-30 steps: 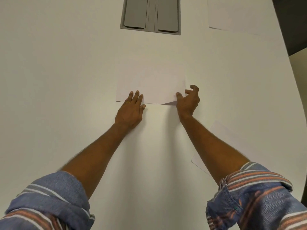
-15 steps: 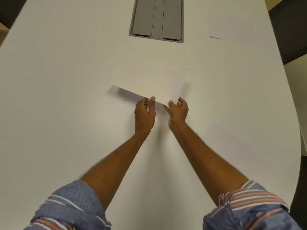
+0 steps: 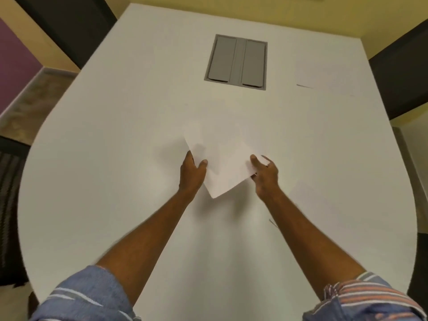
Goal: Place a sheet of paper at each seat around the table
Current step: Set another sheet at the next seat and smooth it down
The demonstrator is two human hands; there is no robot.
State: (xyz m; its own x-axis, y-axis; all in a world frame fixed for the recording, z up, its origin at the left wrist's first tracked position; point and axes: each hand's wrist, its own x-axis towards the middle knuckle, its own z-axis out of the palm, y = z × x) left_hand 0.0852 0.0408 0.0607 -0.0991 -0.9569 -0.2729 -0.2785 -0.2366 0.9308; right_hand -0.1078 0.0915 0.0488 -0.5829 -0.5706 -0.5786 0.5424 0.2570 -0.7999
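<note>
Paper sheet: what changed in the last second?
The white sheet of paper, then flat on the white table, is lifted and turned corner-first toward the person. The left hand, earlier pressing flat, now grips it with the right hand. Grey hatch, far white sheet: unmoved.

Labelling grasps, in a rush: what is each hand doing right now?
Left hand: closed, pinching the left edge of the paper sheet.
Right hand: closed, pinching the same sheet's right edge.
</note>
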